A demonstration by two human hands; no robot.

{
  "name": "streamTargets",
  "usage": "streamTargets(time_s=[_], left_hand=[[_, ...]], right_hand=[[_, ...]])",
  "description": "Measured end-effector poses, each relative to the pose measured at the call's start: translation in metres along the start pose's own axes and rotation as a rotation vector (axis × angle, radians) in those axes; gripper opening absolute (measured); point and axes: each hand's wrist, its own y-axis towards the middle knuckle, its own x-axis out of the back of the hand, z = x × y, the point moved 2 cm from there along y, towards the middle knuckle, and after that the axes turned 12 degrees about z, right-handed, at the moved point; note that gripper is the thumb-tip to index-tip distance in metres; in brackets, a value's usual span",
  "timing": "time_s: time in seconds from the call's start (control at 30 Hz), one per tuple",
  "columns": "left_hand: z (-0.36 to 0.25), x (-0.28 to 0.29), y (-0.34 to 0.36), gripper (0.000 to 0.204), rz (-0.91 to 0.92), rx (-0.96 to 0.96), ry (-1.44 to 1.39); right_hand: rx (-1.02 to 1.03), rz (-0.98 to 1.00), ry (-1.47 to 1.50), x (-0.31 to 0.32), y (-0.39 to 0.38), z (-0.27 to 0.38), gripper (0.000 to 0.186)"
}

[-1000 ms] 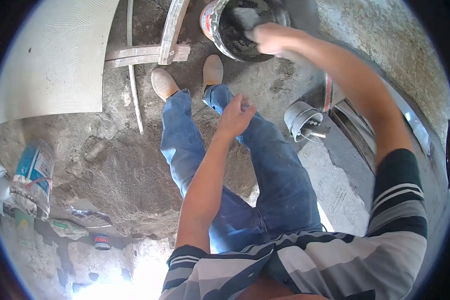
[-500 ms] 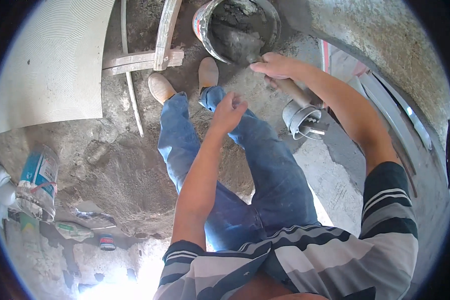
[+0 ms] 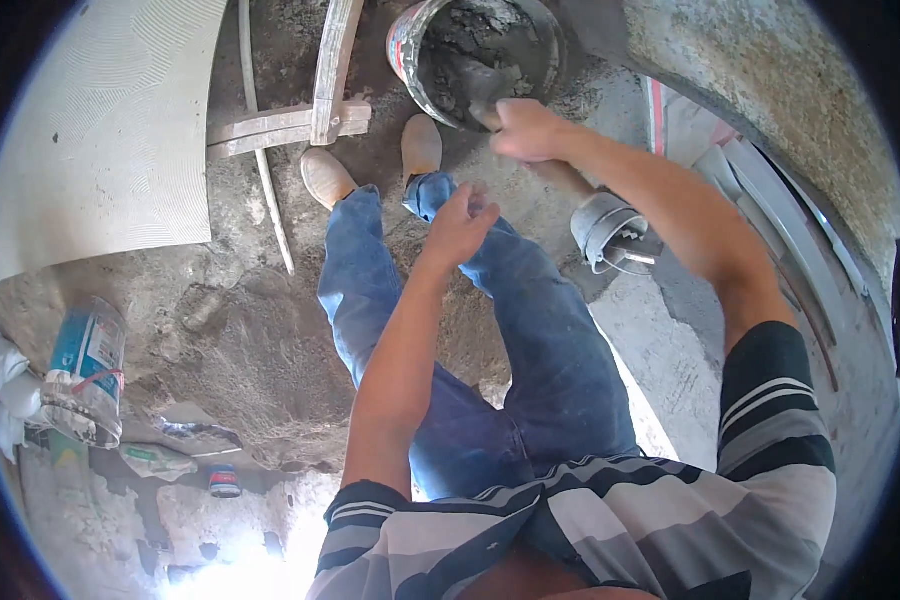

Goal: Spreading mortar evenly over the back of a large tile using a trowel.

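Note:
A large bucket (image 3: 407, 62) of wet grey mortar (image 3: 515, 40) stands at the top centre. My right hand (image 3: 528, 130) is closed round the handle of a trowel (image 3: 487, 115) at the bucket's near rim. The trowel's mortar-smeared blade (image 3: 475, 78) lies in the mortar. Loosely curled, with nothing visible in it, my left hand (image 3: 460, 225) hangs above my knee. Under my right forearm, partly hidden, is a brown rod-like piece (image 3: 565, 178); whether it touches the hand I cannot tell. Near it stands a small grey pail (image 3: 595, 222) with metal tools (image 3: 630, 252) inside.
A large panel with combed ridges (image 3: 120, 150) fills the upper left. Beside it lie wooden battens (image 3: 280, 128) and a thin pole (image 3: 267, 200). A clear bucket with a blue label (image 3: 85, 350) stands at left. Long strips (image 3: 795, 235) lean at right, below a rough ledge (image 3: 800, 80).
My right hand has moved left, toward the bucket, and the trowel blade has shifted left within the mortar. My left hand has stayed nearly still.

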Motion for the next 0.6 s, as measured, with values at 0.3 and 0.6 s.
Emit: streamTargets(time_s=[0.3, 0.6], left_hand=[[-0.001, 0.011, -0.007, 0.046, 0.017, 0.011, -0.034], [0.003, 0.011, 0.0, 0.049, 0.063, -0.039, -0.023]], right_hand=[[-0.037, -0.029, -0.351, 0.028, -0.036, -0.043, 0.028], [0.012, 0.128, 0.083, 0.023, 0.026, -0.033, 0.024]])
